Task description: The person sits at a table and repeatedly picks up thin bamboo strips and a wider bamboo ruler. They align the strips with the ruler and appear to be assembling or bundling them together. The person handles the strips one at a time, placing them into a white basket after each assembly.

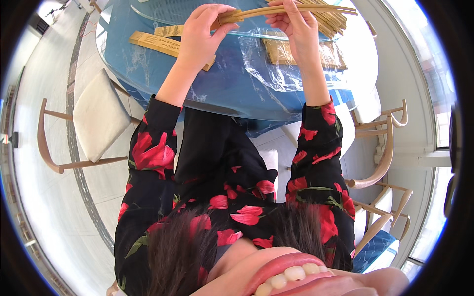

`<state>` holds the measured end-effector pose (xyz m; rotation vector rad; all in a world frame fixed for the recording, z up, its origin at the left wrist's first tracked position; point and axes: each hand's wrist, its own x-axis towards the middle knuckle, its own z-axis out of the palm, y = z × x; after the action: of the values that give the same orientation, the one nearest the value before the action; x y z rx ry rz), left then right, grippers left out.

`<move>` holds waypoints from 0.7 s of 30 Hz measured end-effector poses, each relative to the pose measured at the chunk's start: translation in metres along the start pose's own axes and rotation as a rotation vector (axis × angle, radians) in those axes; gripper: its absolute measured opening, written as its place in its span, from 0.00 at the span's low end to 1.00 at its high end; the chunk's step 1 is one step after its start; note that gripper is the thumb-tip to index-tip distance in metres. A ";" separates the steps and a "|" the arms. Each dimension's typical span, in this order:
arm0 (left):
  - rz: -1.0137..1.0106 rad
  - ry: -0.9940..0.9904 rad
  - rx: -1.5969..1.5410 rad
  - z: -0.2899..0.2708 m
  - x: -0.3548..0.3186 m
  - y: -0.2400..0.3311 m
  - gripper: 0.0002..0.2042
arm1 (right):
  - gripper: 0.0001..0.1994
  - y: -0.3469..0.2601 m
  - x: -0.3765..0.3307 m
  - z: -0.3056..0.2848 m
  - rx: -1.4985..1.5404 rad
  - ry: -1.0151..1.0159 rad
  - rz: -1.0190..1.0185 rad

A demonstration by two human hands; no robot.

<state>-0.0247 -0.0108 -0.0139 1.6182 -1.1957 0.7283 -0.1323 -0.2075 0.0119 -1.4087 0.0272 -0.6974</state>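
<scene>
Near the far side of the view, my left hand [200, 37] is closed around one end of a few thin wooden chopsticks [326, 8]. They lie roughly level above the table and fan slightly apart toward the right. My right hand [302, 34] pinches the same chopsticks farther along, with its fingertips partly hidden behind them. Under and beside my left hand lie flat tan printed paper sleeves [155, 42]. A pile of similar sticks [326, 23] rests beyond my right hand. Below that hand is a tan packet [331, 55] with crinkled clear plastic [256, 64] beside it.
The round table [222, 91] has a blue, glossy, plastic-covered top. A raised glass disc edge [165, 20] curves across its far part. A pale-cushioned wooden chair [98, 116] stands at the left, and several more wooden chairs [387, 153] are at the right near the wall.
</scene>
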 end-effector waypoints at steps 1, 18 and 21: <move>-0.014 0.005 -0.005 0.000 0.000 0.000 0.15 | 0.19 0.001 -0.001 0.001 0.018 -0.008 0.015; -0.017 -0.199 0.566 0.014 -0.004 -0.003 0.13 | 0.18 0.039 -0.007 0.024 0.241 -0.026 0.032; -0.016 -0.208 0.583 0.013 -0.004 -0.003 0.13 | 0.17 0.041 -0.009 0.025 0.259 -0.056 0.016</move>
<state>-0.0241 -0.0211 -0.0226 2.2248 -1.1756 0.9775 -0.1111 -0.1812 -0.0240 -1.1772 -0.0929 -0.6247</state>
